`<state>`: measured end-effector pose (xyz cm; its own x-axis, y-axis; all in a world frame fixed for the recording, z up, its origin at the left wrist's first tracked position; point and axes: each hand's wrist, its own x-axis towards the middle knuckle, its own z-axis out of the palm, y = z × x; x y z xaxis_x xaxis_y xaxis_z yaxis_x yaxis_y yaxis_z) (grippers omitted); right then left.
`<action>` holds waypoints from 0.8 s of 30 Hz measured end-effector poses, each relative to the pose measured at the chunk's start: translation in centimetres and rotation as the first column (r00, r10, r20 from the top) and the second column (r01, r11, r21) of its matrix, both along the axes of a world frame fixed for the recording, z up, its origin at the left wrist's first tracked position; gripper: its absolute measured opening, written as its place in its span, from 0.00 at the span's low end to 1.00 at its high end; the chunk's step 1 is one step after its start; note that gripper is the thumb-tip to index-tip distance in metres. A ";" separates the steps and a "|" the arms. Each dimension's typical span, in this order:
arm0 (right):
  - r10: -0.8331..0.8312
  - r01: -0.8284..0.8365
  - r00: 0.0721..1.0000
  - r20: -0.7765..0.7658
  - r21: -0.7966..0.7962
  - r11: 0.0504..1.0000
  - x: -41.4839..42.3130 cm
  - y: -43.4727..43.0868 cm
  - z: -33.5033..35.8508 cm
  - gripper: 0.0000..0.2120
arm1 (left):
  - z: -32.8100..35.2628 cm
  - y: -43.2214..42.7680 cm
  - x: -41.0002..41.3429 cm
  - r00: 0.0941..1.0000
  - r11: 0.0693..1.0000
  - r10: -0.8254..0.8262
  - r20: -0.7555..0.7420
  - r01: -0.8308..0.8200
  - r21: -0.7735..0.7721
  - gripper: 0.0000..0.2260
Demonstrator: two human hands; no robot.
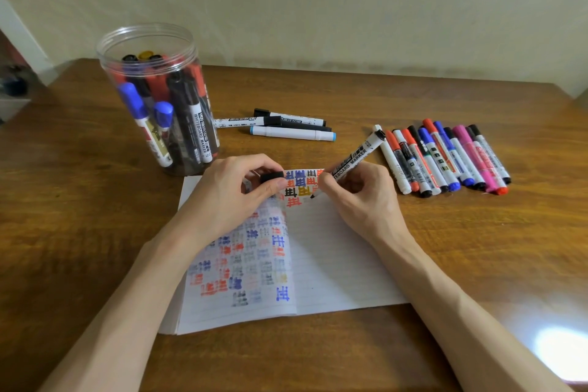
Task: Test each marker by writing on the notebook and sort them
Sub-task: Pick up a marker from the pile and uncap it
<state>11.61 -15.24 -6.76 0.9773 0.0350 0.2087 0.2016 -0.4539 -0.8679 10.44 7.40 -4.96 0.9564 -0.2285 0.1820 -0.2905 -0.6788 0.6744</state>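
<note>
Two bare hands work close together, but not touching, over the far end of an open notebook (334, 264) that lies flat on a wooden table (63, 200). The left hand (232, 194) pinches a black cap (272, 177) between thumb and curled fingers. The right hand (359, 197) grips an uncapped whiteboard marker (356, 157) in a writing hold, with the dark tip down at the top of the blank right-hand page and the barrel slanting up and away to the right. The left-hand leaf carries rows of faded red, blue and grey characters; its top edge is curled over, showing bright black, blue, red and yellow characters. Whether the left hand's fingers also hold that curl cannot be told. A clear plastic jar (149, 99) stands upright at the notebook's far left corner and holds markers with blue, red and black caps. Beyond the notebook lie four markers (280, 126) in a loose cluster, one with light blue ends. To the right of the notebook lies a row of capped markers (445, 159), side by side and touching, in red, black, blue and pink.
</note>
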 end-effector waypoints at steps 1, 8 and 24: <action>0.011 -0.011 1.000 0.003 0.001 1.000 0.0 0.0 0.0 0.06 | 0.0 0.0 0.0 1.000 1.000 0.000 0.002 0.000 0.000 0.12; 0.050 -0.050 0.999 -0.009 0.010 0.999 0.2 0.1 -0.4 0.05 | -0.1 0.1 0.0 1.000 1.000 0.002 0.006 -0.002 0.001 0.13; 0.061 -0.061 0.998 0.004 -0.070 0.996 0.1 0.2 -0.4 0.09 | -0.2 0.0 0.0 1.000 1.000 0.000 0.007 0.000 -0.008 0.13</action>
<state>11.74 -15.08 -7.15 0.9715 0.1094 0.2101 0.2365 -0.5000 -0.8331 10.49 7.43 -5.12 0.9551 -0.2272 0.1903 -0.2952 -0.6736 0.6776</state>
